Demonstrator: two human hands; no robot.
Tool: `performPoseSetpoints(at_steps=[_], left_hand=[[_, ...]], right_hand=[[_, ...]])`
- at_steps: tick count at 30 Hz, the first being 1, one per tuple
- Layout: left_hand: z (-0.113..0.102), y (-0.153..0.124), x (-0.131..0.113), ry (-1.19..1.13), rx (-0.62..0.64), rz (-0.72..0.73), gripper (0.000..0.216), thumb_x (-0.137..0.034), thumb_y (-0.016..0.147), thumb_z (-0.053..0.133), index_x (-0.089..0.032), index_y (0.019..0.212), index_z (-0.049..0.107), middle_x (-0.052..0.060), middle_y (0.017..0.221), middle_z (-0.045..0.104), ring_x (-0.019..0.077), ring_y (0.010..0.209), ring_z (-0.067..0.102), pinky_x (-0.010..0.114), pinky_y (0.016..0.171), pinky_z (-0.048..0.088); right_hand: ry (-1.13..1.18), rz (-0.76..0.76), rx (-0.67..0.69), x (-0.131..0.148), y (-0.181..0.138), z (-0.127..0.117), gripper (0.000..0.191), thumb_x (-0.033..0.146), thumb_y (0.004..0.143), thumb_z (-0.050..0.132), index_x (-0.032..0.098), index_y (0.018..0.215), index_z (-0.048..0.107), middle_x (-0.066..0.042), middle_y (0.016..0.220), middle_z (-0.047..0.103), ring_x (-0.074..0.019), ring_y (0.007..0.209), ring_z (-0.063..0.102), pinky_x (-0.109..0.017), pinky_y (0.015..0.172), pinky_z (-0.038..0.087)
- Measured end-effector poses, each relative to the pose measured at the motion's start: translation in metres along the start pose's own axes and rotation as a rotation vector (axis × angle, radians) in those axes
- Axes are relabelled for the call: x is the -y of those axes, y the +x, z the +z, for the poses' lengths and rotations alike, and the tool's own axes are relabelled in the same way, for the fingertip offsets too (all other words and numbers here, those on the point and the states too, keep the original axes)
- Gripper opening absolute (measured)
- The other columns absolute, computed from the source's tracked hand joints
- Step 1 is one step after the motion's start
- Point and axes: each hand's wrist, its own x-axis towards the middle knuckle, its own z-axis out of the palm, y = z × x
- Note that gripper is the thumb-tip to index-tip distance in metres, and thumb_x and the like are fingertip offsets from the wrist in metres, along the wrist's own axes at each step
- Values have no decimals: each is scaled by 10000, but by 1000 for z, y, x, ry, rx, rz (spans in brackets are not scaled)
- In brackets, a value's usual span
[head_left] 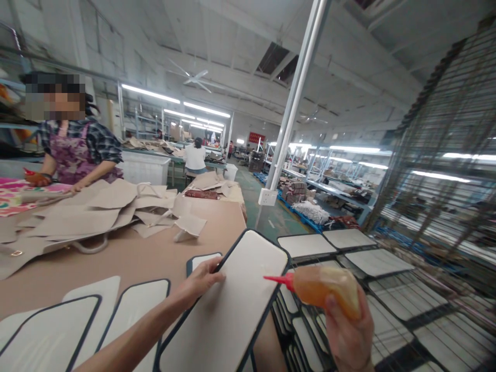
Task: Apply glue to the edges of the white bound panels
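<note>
My left hand [205, 277] grips the left edge of a white panel with a dark border [228, 310], thumb on its face, the panel tilted up over the table. In my right hand [351, 330] is a squeeze bottle [325, 287] of amber liquid, lying nearly level. Its red nozzle [278, 279] points left, over the panel's right part; whether the tip touches the surface I cannot tell. More dark-bordered white panels [134, 315] lie on the table to the left, and a small part of another shows behind my left hand.
Beige cut pieces with handles [89, 217] are heaped on the brown table [217, 219]. A wire rack [403, 289] at right carries several white panels. A metal post [289, 113] with a socket box rises ahead. A co-worker [77, 144] stands at left, another person [195, 156] sits farther back.
</note>
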Motion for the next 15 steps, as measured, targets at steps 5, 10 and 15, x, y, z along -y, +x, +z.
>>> performPoseSetpoints(at_steps=[5,10,15], left_hand=[[-1,1,3,51,-7,31,346,-217,544,586,-162,867,699,1,787,694,232,855,578,309,819,384],[3,-5,-3,29,11,31,342,-199,553,581,-155,869,704,0,809,710,220,852,588,291,798,394],[8,-4,-8,-64,3,-33,331,-201,536,596,-153,846,705,-8,760,716,202,781,611,283,766,417]], right_hand=[[6,-41,18,16,31,16,738,409,471,878,209,1114,577,-77,1125,596,-241,1002,590,-444,975,463],[-54,-57,66,14,34,14,744,411,487,875,194,1134,580,-94,1117,605,-256,1003,597,-452,970,468],[-134,-59,89,-12,7,-1,713,430,554,846,214,1172,564,-96,1156,619,-250,986,615,-380,858,528]])
